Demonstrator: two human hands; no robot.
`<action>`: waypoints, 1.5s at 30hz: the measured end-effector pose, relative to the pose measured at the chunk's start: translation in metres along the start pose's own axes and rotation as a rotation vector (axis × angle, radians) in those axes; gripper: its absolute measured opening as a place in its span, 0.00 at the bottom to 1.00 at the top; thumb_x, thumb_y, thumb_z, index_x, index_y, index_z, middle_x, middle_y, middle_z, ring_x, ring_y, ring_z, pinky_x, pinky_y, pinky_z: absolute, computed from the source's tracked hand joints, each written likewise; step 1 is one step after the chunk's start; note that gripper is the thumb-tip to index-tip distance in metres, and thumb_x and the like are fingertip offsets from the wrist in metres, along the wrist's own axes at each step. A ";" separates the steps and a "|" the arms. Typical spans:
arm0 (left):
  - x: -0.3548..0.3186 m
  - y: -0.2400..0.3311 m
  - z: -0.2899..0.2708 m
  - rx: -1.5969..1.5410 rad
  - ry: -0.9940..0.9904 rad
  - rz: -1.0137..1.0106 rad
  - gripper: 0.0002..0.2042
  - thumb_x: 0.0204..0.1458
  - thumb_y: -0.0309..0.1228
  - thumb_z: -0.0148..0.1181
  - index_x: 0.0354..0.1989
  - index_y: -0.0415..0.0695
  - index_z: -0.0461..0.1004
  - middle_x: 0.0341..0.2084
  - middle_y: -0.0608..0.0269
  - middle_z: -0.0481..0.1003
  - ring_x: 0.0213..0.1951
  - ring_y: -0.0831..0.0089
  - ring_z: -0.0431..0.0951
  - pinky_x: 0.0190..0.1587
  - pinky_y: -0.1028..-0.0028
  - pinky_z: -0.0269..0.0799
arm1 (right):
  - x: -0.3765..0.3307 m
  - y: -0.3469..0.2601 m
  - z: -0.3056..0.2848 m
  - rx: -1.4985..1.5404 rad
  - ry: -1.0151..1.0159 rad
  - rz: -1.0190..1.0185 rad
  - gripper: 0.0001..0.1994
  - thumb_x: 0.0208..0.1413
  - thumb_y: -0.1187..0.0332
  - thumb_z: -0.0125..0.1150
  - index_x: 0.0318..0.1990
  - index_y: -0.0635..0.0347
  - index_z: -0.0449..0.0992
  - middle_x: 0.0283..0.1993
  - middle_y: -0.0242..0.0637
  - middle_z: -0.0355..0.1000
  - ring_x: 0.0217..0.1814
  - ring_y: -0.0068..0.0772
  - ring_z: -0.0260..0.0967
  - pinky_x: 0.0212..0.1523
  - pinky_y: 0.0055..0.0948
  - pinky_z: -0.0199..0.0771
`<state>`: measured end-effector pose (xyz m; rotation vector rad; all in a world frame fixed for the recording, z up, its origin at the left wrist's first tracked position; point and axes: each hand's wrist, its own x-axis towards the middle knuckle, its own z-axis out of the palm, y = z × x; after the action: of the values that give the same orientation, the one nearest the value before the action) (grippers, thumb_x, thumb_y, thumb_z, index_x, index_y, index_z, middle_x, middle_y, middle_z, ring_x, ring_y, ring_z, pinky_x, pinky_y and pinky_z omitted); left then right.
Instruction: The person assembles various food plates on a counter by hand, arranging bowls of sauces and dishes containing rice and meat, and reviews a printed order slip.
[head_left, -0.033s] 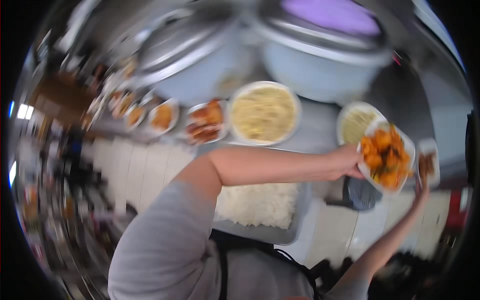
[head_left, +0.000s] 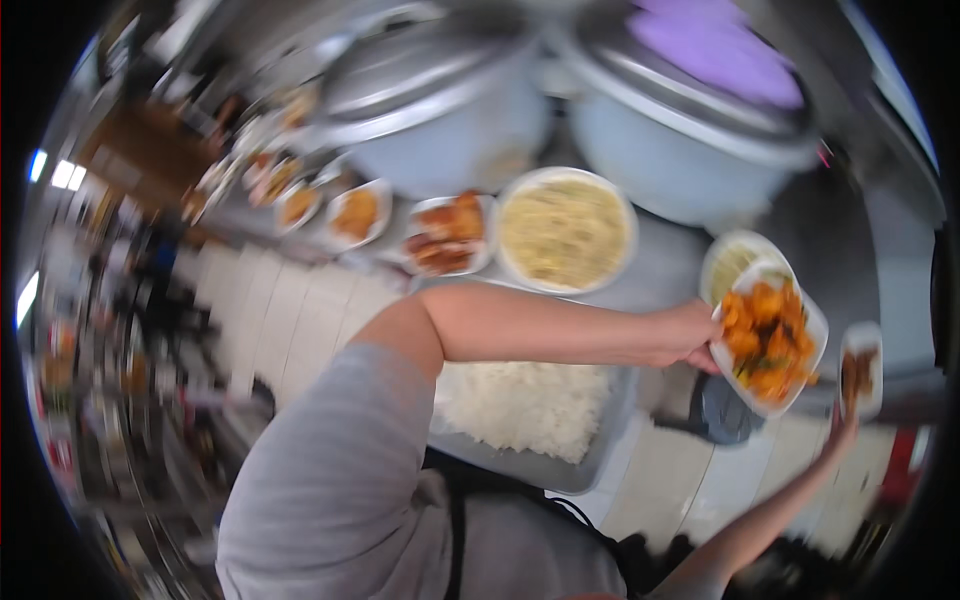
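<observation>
My left arm stretches across to the right. Closed on the near-left edge of a white dish (head_left: pixel 817 322) is my left hand (head_left: pixel 690 332); glossy orange food pieces (head_left: pixel 766 335) with some dark green fill it. That dish partly covers a white bowl (head_left: pixel 712 270) of pale food behind it. Farther right, my right hand (head_left: pixel 846 424) grips the near end of a narrow white dish (head_left: pixel 872 342) holding brown food pieces (head_left: pixel 857 372). Most of its fingers are hidden under the dish.
Two large lidded pots (head_left: pixel 650 170) stand at the back of the metal counter (head_left: pixel 672 247). A wide bowl (head_left: pixel 632 232) of yellowish food and several smaller food dishes (head_left: pixel 385 222) line it. Below my left arm is a grey tub (head_left: pixel 605 450) of white rice, beside a dark grey pan-like object (head_left: pixel 728 412).
The counter, pots and dishes have shifted right in the picture. The narrow dish in my right hand sits lower. Both hands keep their holds.
</observation>
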<state>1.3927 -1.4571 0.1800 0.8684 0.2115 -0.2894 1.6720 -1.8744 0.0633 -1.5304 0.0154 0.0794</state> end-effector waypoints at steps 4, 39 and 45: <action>-0.171 0.032 -0.071 0.186 0.235 -0.007 0.18 0.48 0.25 0.44 0.49 0.35 0.61 0.42 0.54 0.69 0.43 0.67 0.72 0.43 0.72 0.70 | -0.075 -0.012 0.027 -0.082 0.035 -0.012 0.18 0.53 0.68 0.47 0.46 0.76 0.60 0.48 0.50 0.61 0.46 0.38 0.65 0.49 0.32 0.69; -0.998 0.040 -0.687 -0.494 1.035 1.036 0.17 0.49 0.19 0.34 0.49 0.25 0.52 0.44 0.40 0.63 0.44 0.50 0.69 0.41 0.63 0.74 | -0.789 -0.027 0.845 -0.009 -1.146 0.309 0.17 0.45 0.74 0.47 0.46 0.68 0.65 0.39 0.40 0.70 0.34 0.31 0.72 0.31 0.25 0.77; -1.005 0.079 -0.829 -0.251 1.253 0.955 0.17 0.48 0.18 0.35 0.47 0.28 0.56 0.41 0.43 0.67 0.40 0.55 0.72 0.35 0.65 0.76 | -0.835 -0.014 0.984 0.010 -1.189 0.349 0.17 0.44 0.76 0.46 0.45 0.67 0.65 0.39 0.39 0.70 0.35 0.29 0.72 0.30 0.26 0.77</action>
<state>0.4198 -0.6023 0.0150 0.7070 0.9211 1.1964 0.8007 -0.9277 0.1672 -1.2564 -0.6581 1.2413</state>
